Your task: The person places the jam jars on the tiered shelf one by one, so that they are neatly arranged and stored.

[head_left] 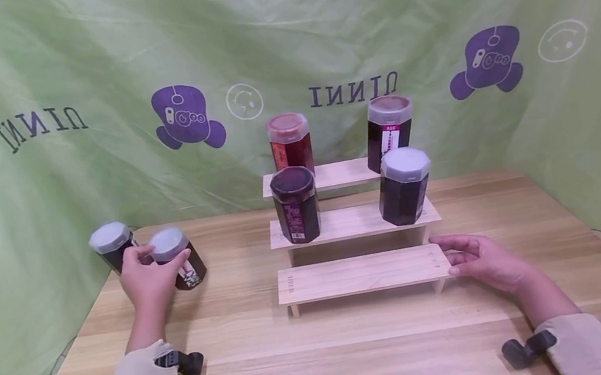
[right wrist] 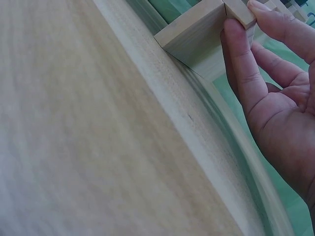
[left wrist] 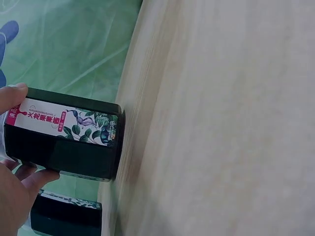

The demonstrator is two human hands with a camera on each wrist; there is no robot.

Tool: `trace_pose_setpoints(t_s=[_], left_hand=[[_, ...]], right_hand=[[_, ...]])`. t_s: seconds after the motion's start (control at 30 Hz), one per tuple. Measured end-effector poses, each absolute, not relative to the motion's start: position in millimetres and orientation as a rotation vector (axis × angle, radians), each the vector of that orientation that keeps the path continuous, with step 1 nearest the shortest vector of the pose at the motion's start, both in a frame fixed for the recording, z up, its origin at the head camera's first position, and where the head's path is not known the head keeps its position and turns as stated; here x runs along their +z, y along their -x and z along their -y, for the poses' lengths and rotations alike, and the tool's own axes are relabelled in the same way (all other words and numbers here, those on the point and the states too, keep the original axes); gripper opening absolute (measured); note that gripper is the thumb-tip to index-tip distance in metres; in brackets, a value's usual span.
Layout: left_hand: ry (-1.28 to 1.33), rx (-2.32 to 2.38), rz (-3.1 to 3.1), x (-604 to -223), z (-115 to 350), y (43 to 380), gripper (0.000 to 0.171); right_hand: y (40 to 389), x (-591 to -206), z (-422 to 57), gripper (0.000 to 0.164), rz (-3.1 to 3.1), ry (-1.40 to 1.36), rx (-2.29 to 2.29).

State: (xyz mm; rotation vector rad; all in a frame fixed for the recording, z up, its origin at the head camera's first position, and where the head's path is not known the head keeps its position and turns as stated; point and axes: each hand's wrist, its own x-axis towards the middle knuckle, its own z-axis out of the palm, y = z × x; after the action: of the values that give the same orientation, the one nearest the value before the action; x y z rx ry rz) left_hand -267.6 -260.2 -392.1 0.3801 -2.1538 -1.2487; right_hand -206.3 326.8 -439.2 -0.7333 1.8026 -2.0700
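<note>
My left hand (head_left: 149, 282) grips a dark octagonal jar (head_left: 195, 272) near its whitish lid, thumb on one side and fingers on the other. In the left wrist view, the jar's label (left wrist: 64, 123) has red characters and green leaves. Just behind it stands a second dark jar (head_left: 109, 240) with a similar lid, partly covered by the hand. My right hand (head_left: 489, 263) holds the right end of the lowest wooden step (head_left: 361, 274) of a three-level stand. Its thumb is at the front corner and a finger reaches the back corner.
On the middle step (head_left: 351, 222) are a purple-lidded jar (head_left: 296, 205) and a white-lidded jar (head_left: 405, 189). The top step (head_left: 343, 173) carries a red jar (head_left: 290, 139) and a dark jar (head_left: 387, 132). Behind the wooden table (head_left: 338, 368) hangs a green printed cloth (head_left: 308, 25).
</note>
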Motion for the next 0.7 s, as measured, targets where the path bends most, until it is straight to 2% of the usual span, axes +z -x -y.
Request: trace_pose_setpoints(t_s=[0.7], left_hand=[[-0.215,-1.2,2.142,-391.9,242.6,250.0,0.063]], right_hand=[[206.7,-439.1,-325.7,0.059,-1.746,0.73,-2.095]])
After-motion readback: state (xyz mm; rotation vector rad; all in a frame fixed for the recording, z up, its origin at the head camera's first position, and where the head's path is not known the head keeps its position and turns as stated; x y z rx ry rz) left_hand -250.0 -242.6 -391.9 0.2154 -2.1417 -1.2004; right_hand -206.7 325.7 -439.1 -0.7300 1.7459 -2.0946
